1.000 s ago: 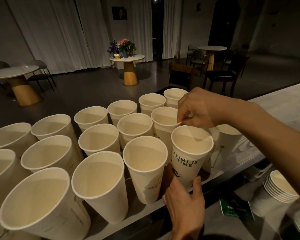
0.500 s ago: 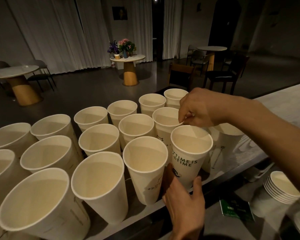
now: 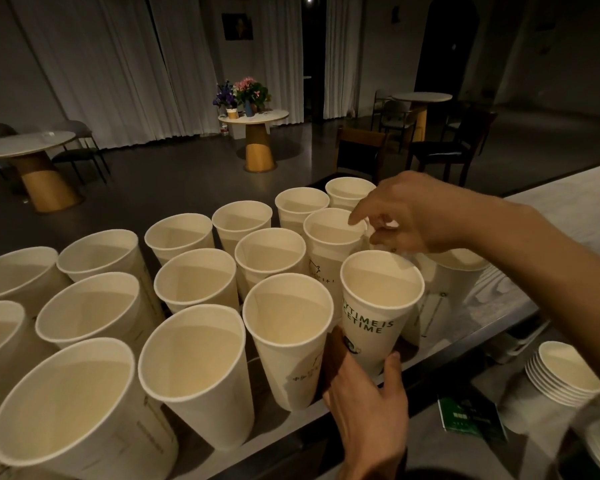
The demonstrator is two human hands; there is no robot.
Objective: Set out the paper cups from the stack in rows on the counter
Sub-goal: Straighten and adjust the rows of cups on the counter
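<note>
Left hand (image 3: 364, 407) at bottom centre wraps round the base of the printed cup (image 3: 381, 306), probably steadying the stack so the top one can lift off. Right hand (image 3: 413, 216) hovers just above its rim, fingers loose, gripping nothing. Rows of cups (image 3: 194, 278) fill the tabletop (image 3: 568, 216) to the left (all empty, far as I can see).

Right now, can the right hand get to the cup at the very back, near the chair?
Probably yes. The right hand hovers just beside the back cup, with only open air between them. The left hand is busy holding the lettered cup.
</note>
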